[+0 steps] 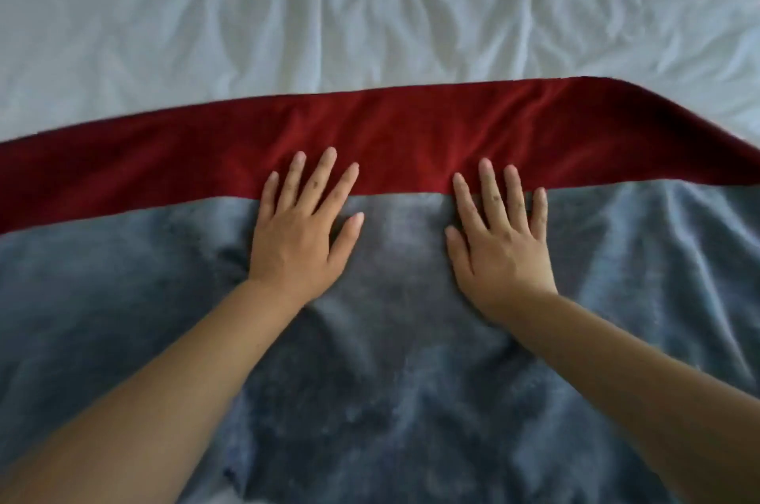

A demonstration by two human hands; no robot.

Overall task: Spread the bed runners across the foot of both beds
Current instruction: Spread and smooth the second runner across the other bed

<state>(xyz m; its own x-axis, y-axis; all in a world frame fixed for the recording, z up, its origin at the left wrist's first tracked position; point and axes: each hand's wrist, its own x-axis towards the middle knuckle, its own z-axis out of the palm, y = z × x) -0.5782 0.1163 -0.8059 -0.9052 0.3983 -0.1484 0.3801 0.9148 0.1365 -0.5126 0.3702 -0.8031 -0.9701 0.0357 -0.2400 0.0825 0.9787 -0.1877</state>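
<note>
Wrinkled white sheet (246, 18) underlies a plush grey-and-red bed runner (390, 339), left hand (302, 234) and right hand (499, 244) pressing flat, fingers splayed.

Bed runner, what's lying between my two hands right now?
Nothing but the bed runner itself: in the head view, bare grey fabric separates the left hand and right hand, both pressing flat.

Left hand: your left hand (300, 232) lies palm down, fingers straight and fanned, pointing toward 12 to 1 o'clock, thumb out toward 1.
Right hand: your right hand (501, 244) lies palm down, fingers straight and closer together, pointing toward 12, thumb toward 11.
Forearms: your bare left forearm (164, 380) comes in from 8 o'clock, your bare right forearm (641, 372) from 4.
</note>
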